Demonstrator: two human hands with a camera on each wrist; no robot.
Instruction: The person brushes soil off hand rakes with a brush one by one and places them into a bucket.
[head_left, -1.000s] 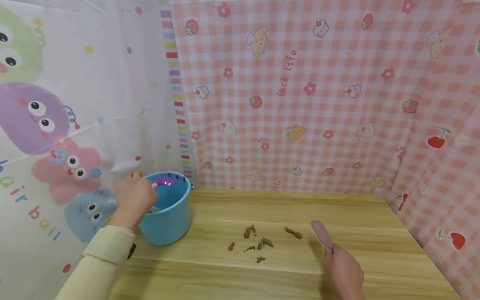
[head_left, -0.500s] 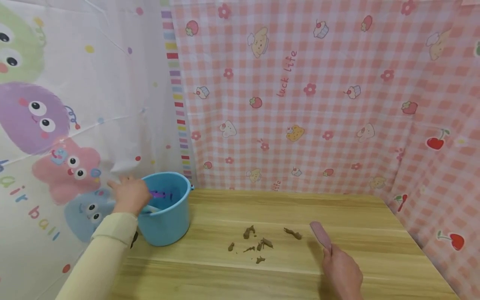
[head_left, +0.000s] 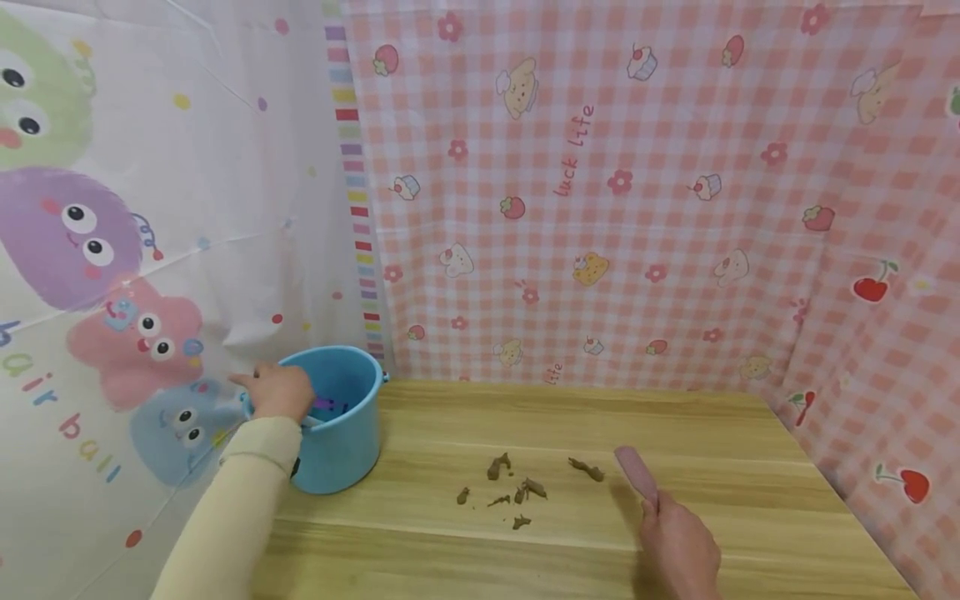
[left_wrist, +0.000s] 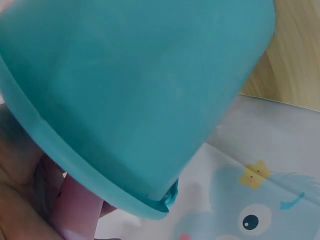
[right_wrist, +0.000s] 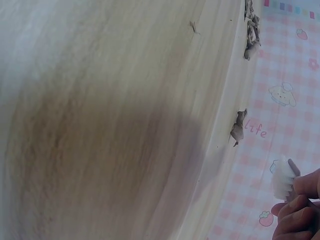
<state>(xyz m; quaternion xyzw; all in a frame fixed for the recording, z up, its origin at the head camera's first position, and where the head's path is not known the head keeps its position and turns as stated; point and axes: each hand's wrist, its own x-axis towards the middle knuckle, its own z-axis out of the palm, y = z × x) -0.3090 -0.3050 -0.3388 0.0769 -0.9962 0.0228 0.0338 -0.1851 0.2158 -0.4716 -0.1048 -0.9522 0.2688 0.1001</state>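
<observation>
My left hand (head_left: 283,392) is over the left rim of a light blue bucket (head_left: 337,454) and holds a pink handle (left_wrist: 75,210), which the left wrist view shows against the bucket's rim. Inside the bucket a purple piece (head_left: 324,403) with dark spots shows; its kind is unclear and most of it is hidden. Above the table at the right, my right hand (head_left: 681,542) grips a brush (head_left: 636,473) with a pink back. White bristles (right_wrist: 282,182) face the table in the right wrist view. Several brown crumpled scraps (head_left: 531,487) lie between the bucket and the brush.
The wood-grain table (head_left: 420,567) meets a pink checked curtain (head_left: 637,225) at the back and right. A white cartoon curtain (head_left: 225,200) hangs close beside the bucket on the left. One brown scrap (head_left: 585,469) lies apart, nearest the brush.
The purple piece has sunk from the bucket's rim down inside it. My left hand has dipped, then shifted right over the rim. The right hand with the brush has drifted slightly left and down.
</observation>
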